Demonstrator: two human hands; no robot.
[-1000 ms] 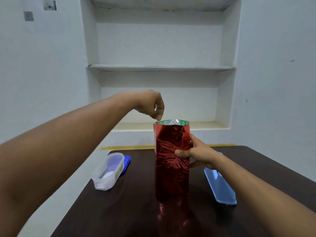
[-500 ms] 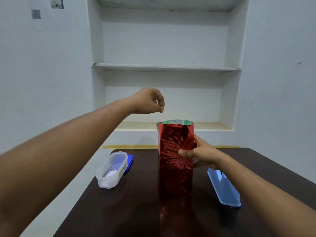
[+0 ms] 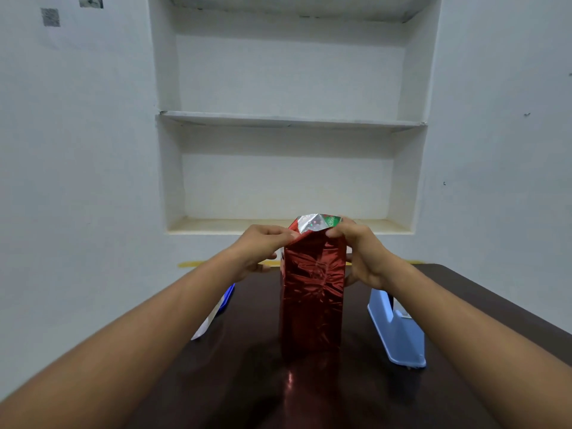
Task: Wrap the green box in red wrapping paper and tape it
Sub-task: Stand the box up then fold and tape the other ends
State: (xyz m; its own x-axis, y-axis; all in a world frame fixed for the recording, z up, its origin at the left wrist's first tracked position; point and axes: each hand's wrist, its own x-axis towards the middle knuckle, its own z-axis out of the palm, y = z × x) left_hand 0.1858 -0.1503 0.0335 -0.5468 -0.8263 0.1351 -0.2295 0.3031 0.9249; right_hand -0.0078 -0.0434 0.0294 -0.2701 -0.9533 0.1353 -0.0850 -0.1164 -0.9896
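Note:
The green box stands upright on the dark table (image 3: 247, 382), wrapped in shiny red wrapping paper (image 3: 312, 292). Only a bit of the green box (image 3: 333, 220) shows at the open top, beside the paper's silver inner side. My left hand (image 3: 260, 252) pinches the paper's top left edge. My right hand (image 3: 362, 255) grips the top right corner and side of the wrapped box.
A light blue lid (image 3: 397, 329) lies on the table to the right of the box. A clear plastic container with a blue lid (image 3: 213, 314) sits to the left, mostly hidden by my left arm. A white wall niche with shelves (image 3: 291, 122) is behind the table.
My left hand came down from above the box and took hold of the paper's top left edge. My right hand slid up from the box's middle to its top right corner.

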